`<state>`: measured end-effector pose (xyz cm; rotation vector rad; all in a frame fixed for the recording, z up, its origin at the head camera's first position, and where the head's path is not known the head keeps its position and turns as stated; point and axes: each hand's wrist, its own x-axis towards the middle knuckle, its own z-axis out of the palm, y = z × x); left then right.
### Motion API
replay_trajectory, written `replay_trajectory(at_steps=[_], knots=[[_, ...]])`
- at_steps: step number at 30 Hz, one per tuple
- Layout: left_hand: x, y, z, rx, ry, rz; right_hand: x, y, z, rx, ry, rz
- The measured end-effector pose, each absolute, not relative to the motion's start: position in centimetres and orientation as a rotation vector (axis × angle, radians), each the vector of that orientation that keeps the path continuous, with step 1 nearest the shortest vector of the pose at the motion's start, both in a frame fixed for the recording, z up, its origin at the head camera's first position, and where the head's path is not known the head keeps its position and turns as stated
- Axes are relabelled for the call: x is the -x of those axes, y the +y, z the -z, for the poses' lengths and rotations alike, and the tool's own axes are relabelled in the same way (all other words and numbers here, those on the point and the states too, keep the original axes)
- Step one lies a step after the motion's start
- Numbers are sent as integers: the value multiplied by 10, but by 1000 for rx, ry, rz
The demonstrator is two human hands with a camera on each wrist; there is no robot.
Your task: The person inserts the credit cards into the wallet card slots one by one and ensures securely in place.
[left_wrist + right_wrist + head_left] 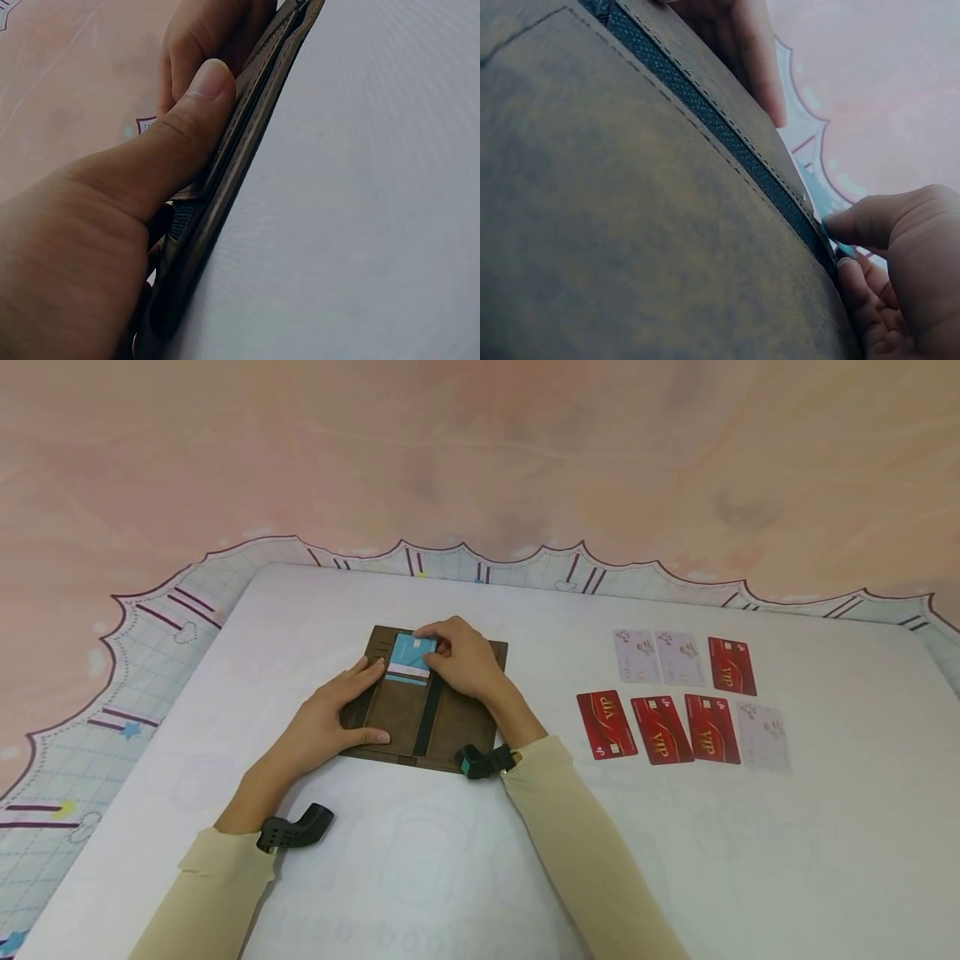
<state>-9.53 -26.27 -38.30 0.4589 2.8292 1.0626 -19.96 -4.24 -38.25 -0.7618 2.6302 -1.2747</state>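
Note:
A brown wallet (397, 714) lies unfolded on the white table, with a dark band down its middle. A blue card (411, 653) with a chip stands partly out of a slot in the wallet's left half. My right hand (468, 660) pinches that card at its upper right between thumb and curled fingers. Over the wallet's left side, my left hand (333, 718) presses down with its fingers extended and the thumb spread toward the lower edge. In the left wrist view, the left thumb (187, 124) lies on the wallet (247, 135). Below the blue card, another blue edge shows in a slot.
To the right of the wallet, several red VIP cards (660, 731) and pale cards (636, 656) lie in two rows on the table (480, 877). A patterned cloth border (442, 560) runs along the table's far and left sides.

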Motion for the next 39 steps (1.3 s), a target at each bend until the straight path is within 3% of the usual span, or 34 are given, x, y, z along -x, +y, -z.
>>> replay_trajectory(at_steps=[39], knots=[[96,-263,382,-460,2814,-1054,198,-40,384,912,2633,1226]])
